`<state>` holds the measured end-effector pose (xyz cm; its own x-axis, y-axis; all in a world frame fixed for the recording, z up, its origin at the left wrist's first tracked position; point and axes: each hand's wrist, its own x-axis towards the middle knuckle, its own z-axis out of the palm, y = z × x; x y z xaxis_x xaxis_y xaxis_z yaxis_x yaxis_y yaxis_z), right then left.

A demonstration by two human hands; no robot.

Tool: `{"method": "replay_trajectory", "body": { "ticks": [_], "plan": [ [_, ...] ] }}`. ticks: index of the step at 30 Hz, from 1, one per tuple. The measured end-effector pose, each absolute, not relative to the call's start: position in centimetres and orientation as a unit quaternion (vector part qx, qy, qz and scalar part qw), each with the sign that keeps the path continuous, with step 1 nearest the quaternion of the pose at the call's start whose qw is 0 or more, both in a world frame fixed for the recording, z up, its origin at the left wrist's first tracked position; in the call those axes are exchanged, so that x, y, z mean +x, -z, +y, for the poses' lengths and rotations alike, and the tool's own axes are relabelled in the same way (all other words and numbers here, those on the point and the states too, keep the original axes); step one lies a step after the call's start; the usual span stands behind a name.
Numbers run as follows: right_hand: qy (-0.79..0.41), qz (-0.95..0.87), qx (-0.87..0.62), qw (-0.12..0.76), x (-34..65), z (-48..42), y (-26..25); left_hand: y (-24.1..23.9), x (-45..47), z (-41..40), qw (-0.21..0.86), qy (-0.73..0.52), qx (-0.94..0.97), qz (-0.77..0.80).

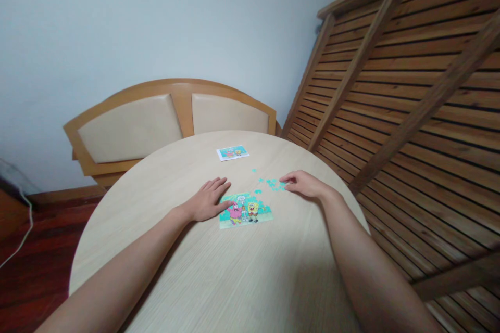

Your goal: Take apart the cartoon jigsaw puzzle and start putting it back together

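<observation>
A partly assembled jigsaw puzzle (pixel 250 220) lies flat on the round table, with pink, yellow and pale cartoon figures on a teal ground. Its upper edge is uneven. My left hand (pixel 206 202) rests flat and spread at the puzzle's left side, its thumb lying over the left edge. To the right of the puzzle's top, several loose teal puzzle pieces (pixel 272 184) are scattered. My right hand (pixel 302 183) is at their right end, fingers and thumb bent into a pinch at a teal piece on the tabletop. The fingertips partly cover that piece.
A printed reference picture (pixel 233 153) on white paper lies farther back on the round wooden table (pixel 164 166). Behind the table stands a headboard (pixel 133 130) with cream panels against the wall. A slatted wooden frame (pixel 410 114) leans on the right.
</observation>
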<state>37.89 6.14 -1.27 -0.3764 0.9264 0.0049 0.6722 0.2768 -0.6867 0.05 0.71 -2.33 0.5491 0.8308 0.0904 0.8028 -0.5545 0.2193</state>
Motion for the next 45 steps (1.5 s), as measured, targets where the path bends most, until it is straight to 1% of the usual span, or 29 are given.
{"method": "replay_trajectory", "body": {
  "ticks": [2,7,14,29,33,37,40,45],
  "plan": [
    [-0.321,-0.762,-0.52,0.215,38.1,6.1,1.3,2.3,0.0,0.7,0.078,-0.09,0.877,0.466],
    [-0.307,-0.761,-0.525,0.223,37.9,5.6,0.9,2.4,-0.1,0.7,0.075,-0.093,0.876,0.467],
    [-0.333,-0.741,-0.552,0.186,37.1,4.8,0.1,2.6,-0.1,0.8,0.072,-0.092,0.879,0.462],
    [-0.287,-0.741,-0.591,0.139,36.1,4.3,-0.4,2.4,0.0,0.8,0.069,-0.082,0.88,0.463],
    [-0.334,-0.734,-0.568,0.161,35.5,4.0,-0.9,2.6,0.0,0.9,0.067,-0.086,0.881,0.461],
    [-0.414,-0.737,-0.485,0.225,34.4,3.6,-1.7,2.7,-0.1,1.0,0.067,-0.092,0.881,0.46],
    [-0.459,-0.732,-0.441,0.241,33.5,3.3,-2.1,2.6,0.0,0.9,0.07,-0.086,0.878,0.465],
    [-0.519,-0.695,-0.425,0.261,32.8,3.1,-2.1,2.5,0.0,0.9,0.073,-0.084,0.879,0.464]
  ]
}}
